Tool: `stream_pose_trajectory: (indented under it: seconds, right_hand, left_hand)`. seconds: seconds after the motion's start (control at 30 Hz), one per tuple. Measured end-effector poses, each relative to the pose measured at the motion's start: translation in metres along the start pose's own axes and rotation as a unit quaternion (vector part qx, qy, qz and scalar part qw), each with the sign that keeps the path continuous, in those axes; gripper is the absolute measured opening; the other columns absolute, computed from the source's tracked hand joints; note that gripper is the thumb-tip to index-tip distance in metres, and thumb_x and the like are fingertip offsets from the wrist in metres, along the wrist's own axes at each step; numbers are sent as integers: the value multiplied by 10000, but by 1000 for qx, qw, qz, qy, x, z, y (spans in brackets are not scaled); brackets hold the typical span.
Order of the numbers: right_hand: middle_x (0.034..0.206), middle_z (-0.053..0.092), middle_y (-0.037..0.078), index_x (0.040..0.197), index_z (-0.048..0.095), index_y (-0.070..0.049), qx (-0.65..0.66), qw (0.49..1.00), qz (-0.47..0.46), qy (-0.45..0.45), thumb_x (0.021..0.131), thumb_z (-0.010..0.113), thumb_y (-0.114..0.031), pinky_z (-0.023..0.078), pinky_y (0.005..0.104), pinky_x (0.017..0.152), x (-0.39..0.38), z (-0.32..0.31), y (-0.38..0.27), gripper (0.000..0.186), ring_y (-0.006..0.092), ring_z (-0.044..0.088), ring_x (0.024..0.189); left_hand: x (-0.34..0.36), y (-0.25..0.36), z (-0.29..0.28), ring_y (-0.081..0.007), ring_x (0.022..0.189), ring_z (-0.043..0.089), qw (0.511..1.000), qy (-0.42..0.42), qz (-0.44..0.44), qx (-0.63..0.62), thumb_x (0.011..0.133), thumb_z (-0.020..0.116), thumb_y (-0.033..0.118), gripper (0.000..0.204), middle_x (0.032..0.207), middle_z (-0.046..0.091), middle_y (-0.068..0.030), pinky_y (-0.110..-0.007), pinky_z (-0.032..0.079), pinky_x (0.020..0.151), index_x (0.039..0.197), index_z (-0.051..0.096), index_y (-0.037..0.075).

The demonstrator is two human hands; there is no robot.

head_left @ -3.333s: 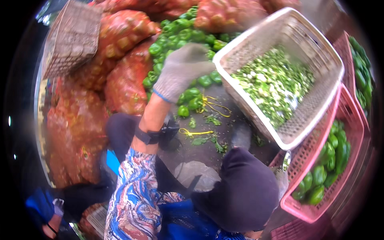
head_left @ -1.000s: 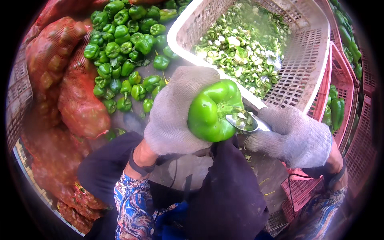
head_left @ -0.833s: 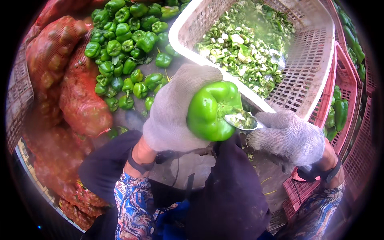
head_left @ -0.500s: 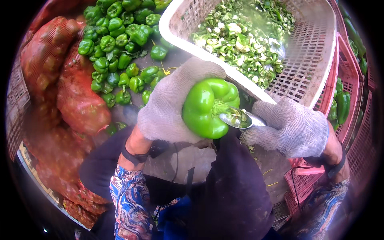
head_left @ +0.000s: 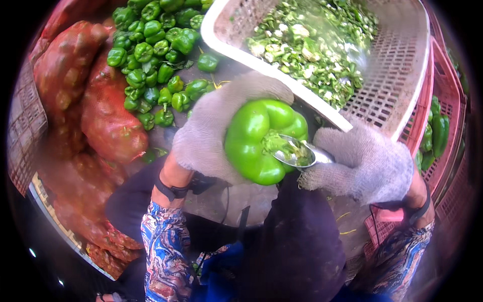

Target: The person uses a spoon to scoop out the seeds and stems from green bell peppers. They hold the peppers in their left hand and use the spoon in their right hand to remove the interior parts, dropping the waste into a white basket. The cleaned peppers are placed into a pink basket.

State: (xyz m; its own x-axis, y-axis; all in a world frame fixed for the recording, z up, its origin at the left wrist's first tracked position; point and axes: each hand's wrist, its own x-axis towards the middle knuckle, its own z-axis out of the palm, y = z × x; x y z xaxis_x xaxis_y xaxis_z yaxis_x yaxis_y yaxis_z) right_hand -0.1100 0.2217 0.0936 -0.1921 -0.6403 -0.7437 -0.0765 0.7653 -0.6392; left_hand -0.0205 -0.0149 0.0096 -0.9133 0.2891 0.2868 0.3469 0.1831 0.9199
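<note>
The left hand point(head_left: 214, 136), in a rough knitted glove, is wrapped around a glossy green pepper point(head_left: 256, 138) above the lap; the right hand point(head_left: 362, 163) clasps a metal spoon point(head_left: 297, 153), its handle hidden inside the glove

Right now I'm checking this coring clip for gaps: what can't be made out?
Head view:
- Spoon: handle hidden inside the gloved right hand.
- Green pepper: far side covered by the left hand.
- Pink crate: cut off by the picture's rim.
- Red mesh sacks: contents blurred.
</note>
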Motion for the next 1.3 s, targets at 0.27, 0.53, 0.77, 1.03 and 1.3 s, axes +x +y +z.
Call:
stream_pose_trajectory:
  seconds: [0.27, 0.53, 0.77, 1.03, 1.3]
  right_hand:
    - [730, 643, 86, 985, 658, -16, 252, 968, 14, -19, 944, 687, -208, 509, 277, 478, -5, 32, 55, 198, 164, 641, 551]
    - [791, 649, 73, 1110, 645, 44, 503, 861, -30, -65, 1000, 612, -150, 419, 253, 338, -10, 60, 80, 226, 120, 562, 438]
    - [784, 646, 75, 1057, 653, 22, 465, 879, -103, 16, 1006, 609, -155, 437, 250, 412, -20, 63, 84, 190, 110, 560, 489]
    - [636, 570, 67, 954, 616, 17, 599, 763, -147, 194, 961, 641, -403, 450, 280, 440, -17, 75, 83, 421, 173, 562, 496]
    - [771, 672, 150, 1026, 634, 37, 289, 901, -86, 313, 987, 592, -292, 541, 334, 571, -46, 92, 92, 334, 227, 671, 632]
  left_hand:
    - [15, 13, 16, -301, 990, 688, 995, -41, -61, 74, 607, 911, 170, 738, 1113, 653, -119, -387, 553, 856, 1265, 591, 71]
    - [18, 29, 31, -352, 983, 674, 993, 4, -35, 111, 602, 916, 171, 721, 1119, 646, -158, -403, 548, 847, 1241, 605, 46]
    - [39, 43, 40, -380, 1005, 677, 984, 9, -10, 179, 541, 930, 166, 774, 1145, 675, -157, -444, 556, 874, 1245, 626, 59]
    - [32, 38, 76, -335, 995, 682, 983, 76, 5, 165, 618, 916, 104, 723, 1128, 667, -153, -417, 559, 869, 1268, 601, 54]
    - [26, 34, 72, -306, 1012, 680, 981, 134, 0, 136, 639, 903, 50, 720, 1140, 669, -141, -389, 548, 890, 1275, 566, 47]
